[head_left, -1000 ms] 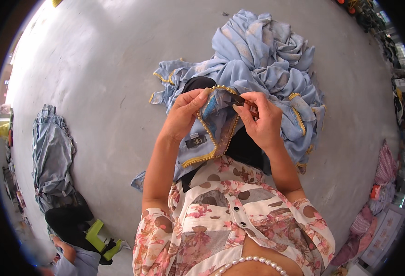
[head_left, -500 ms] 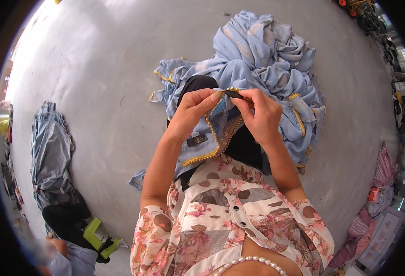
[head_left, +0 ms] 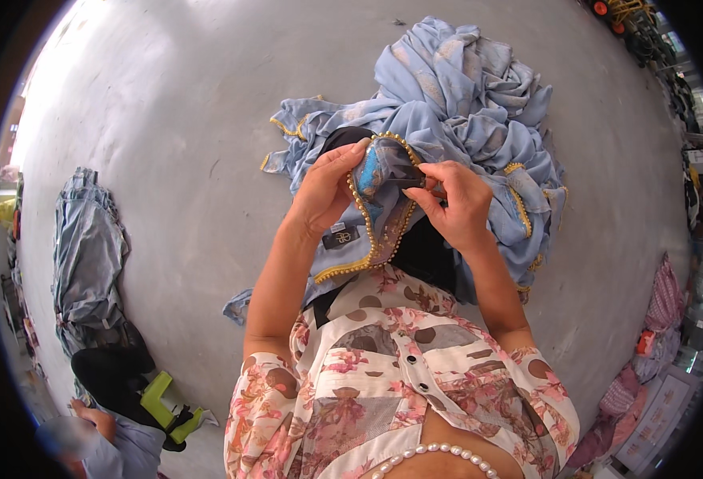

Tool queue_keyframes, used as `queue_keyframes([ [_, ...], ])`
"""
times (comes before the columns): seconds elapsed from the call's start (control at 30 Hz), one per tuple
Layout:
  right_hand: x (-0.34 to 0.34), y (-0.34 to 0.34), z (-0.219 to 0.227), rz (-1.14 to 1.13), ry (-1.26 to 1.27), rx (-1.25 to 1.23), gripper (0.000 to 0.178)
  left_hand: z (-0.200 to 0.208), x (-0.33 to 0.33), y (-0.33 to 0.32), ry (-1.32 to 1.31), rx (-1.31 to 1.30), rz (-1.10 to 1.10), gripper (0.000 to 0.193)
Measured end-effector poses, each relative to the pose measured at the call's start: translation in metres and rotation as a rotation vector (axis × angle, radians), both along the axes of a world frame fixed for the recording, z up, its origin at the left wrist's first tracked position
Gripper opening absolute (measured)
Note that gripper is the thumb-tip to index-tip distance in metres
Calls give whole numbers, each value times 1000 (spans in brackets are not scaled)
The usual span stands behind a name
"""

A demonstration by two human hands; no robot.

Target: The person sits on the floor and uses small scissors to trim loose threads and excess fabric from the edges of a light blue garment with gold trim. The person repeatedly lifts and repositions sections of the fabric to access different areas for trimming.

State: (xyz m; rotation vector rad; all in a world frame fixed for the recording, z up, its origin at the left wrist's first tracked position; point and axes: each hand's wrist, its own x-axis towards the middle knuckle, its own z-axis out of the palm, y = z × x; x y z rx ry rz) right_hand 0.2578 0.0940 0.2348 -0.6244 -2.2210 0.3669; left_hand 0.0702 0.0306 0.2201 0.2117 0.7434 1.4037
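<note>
Clearly, the left-to-right gap counts most

Largest around you is the smooth grey floor (head_left: 200, 239). On it, far and to the right, spreads a heaped light-blue cloth with pale patterning and yellow trim (head_left: 439, 104). Nearer to you, between your hands, hangs a light-blue, partly sheer garment piece edged with gold beads (head_left: 387, 206); it seems to run into the heap, though folds hide whether the two join. The beaded edge forms a narrow loop with its long axis from far to near, and the near end bends left into yellow trim.

Your left hand (head_left: 325, 188) is at the loop's left side, thumb and forefinger pinched on the edge near its far end. Your right hand (head_left: 457, 206) is on the opposite side, its fingers curled narrowly around a tool. Inside the loop, just beside your left fingers, shows a bright turquoise patterned patch (head_left: 370, 169); that hand is clearly the nearer one.

The tool is a small, dark, slim-bladed cutter (head_left: 404, 180). Its long axis lies roughly across the loop, pointing left from your right fingers toward the patch. You cannot tell whether its blades touch cloth. Smallest is a black rectangular label (head_left: 340, 238), nearer you and left of the loop.
</note>
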Motion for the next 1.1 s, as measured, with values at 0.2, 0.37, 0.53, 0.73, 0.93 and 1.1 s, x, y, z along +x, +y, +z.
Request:
queue_keyframes([
  [0.2,-12,-3,1,-45,22,-1,32,0,4,1,55,9,1,21],
  [0.37,-14,-1,5,-54,-5,85,30,2,6,2,106,43,-5,20],
  [0.53,-13,-1,5,-106,-53,114,28,-5,0,1,77,140,-85,17],
  [0.73,-14,-6,17,-81,360,-636,22,-9,1,1,75,77,-50,19],
  [0.93,-28,-5,14,236,537,-923,28,-7,0,4,48,-24,72,22],
  [1.1,-45,32,19,297,775,-1020,38,-24,-26,7,438,13,100,24],
])
